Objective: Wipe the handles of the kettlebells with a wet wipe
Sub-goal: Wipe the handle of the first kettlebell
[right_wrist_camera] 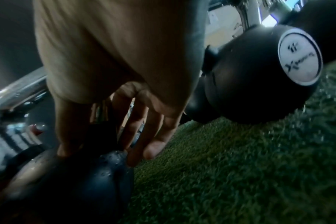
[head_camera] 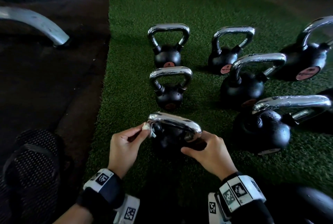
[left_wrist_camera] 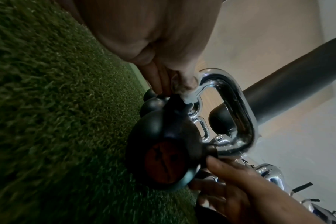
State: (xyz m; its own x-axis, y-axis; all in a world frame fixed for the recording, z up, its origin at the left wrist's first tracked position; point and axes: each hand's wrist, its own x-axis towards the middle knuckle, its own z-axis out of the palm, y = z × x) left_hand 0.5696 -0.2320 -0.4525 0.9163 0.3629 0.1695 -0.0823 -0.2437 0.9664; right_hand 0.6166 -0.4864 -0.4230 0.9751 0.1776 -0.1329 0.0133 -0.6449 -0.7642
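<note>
A: Where's your left hand (head_camera: pixel 124 144) at?

B: You're pinching the wet wipe (head_camera: pixel 146 127) against the left end of the nearest kettlebell's handle (head_camera: pixel 175 124), down on the turf (head_camera: pixel 129 47).

A: And the right hand (head_camera: pixel 209 153)?

B: Your fingers (right_wrist_camera: pixel 155 136) curl round the kettlebell (head_camera: pixel 171 140) near the handle's right end, gripping it. More kettlebells (head_camera: pixel 168 58) stand behind.

Head view dim, edges stretched — glare on chrome handles (head_camera: pixel 168 27); wrist views dark, blurred.

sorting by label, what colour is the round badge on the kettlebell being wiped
Reddish-orange round badge, clearest in the left wrist view.
</note>
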